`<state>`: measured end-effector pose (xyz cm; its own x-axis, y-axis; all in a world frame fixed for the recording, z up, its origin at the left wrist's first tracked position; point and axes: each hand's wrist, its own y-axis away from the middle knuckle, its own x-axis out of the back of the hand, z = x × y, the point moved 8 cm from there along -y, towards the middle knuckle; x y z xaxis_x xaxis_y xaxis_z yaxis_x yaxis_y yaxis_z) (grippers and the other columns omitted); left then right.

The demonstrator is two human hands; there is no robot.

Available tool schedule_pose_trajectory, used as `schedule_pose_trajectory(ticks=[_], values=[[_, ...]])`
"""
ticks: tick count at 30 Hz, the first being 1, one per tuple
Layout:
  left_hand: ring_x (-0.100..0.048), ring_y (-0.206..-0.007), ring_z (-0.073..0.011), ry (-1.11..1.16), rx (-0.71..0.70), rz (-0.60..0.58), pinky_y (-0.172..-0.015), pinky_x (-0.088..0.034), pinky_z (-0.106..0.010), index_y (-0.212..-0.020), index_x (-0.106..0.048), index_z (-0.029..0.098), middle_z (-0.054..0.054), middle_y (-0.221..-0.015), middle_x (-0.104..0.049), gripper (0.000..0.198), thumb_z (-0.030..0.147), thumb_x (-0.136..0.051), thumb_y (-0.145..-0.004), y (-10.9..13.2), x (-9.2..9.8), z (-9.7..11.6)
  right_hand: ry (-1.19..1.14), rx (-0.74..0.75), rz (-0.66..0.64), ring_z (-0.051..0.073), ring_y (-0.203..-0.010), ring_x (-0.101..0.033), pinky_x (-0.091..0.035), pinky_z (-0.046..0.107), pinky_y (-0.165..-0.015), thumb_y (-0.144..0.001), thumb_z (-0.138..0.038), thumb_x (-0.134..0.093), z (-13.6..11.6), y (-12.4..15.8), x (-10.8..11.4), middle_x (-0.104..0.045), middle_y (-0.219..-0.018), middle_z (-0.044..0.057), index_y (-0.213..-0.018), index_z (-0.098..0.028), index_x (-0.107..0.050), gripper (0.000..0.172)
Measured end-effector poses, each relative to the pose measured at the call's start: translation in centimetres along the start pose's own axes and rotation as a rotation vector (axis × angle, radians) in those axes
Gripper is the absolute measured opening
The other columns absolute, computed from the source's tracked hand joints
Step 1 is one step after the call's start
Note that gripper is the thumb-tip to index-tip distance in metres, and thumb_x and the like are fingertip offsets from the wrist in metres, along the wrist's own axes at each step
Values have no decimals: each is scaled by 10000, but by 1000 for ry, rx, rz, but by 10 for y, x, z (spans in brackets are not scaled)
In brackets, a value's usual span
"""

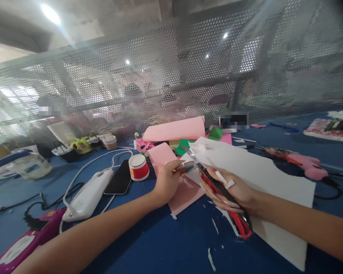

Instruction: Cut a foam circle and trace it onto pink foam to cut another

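My right hand (236, 190) is wrapped round a red and black utility knife (241, 227), its blade pointing away from me. Small white strips (224, 179) lie against that hand's fingers. My left hand (167, 182) pinches a small curved piece (186, 166), white with some green, close to the blade; whether blade and piece touch I cannot tell. Beneath the hands are a large white sheet (254, 167) and a pink sheet (185, 192). Left of my left hand stands a round white tub with a red band (139, 169).
A black phone (120, 180), white power strip (88, 196) and purple device (25, 243) lie left, among cables. At the right rests a pink glue gun (308, 165). A pink roll (174, 129) and green scraps (215, 133) lie before a perforated screen (165, 76).
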<state>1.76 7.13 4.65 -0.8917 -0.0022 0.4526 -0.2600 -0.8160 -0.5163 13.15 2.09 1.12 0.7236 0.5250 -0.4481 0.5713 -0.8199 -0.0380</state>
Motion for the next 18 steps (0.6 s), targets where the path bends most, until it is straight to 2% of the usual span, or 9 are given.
schedule_pose_trajectory(ticks=[6, 10, 18], values=[[-658, -839, -182, 175, 108, 10, -756, -524, -295, -838, -709, 172, -29, -880, -738, 281, 49, -503, -693, -2, -1, -12, 2, -12, -57, 13, -209, -200, -225, 127, -207, -918, -477, -444, -1, -1, -3, -412, -369, -80, -642, -162, -507, 424], [-651, -790, -171, 165, 158, 41, -714, -516, -276, -828, -701, 164, -15, -833, -732, 274, 37, -514, -672, -3, 1, -17, 9, -18, -58, 15, -210, -203, -229, 127, -208, -941, -468, -397, -1, -1, -2, -411, -367, -77, -635, -161, -503, 446], [-643, -794, -162, 12, -27, -18, -724, -492, -264, -867, -722, 192, -22, -874, -739, 294, 22, -537, -713, 1, -1, 1, 20, -34, -42, 18, -191, -225, -228, 133, -209, -910, -489, -449, 0, 2, -5, -432, -367, -71, -644, -161, -507, 426]])
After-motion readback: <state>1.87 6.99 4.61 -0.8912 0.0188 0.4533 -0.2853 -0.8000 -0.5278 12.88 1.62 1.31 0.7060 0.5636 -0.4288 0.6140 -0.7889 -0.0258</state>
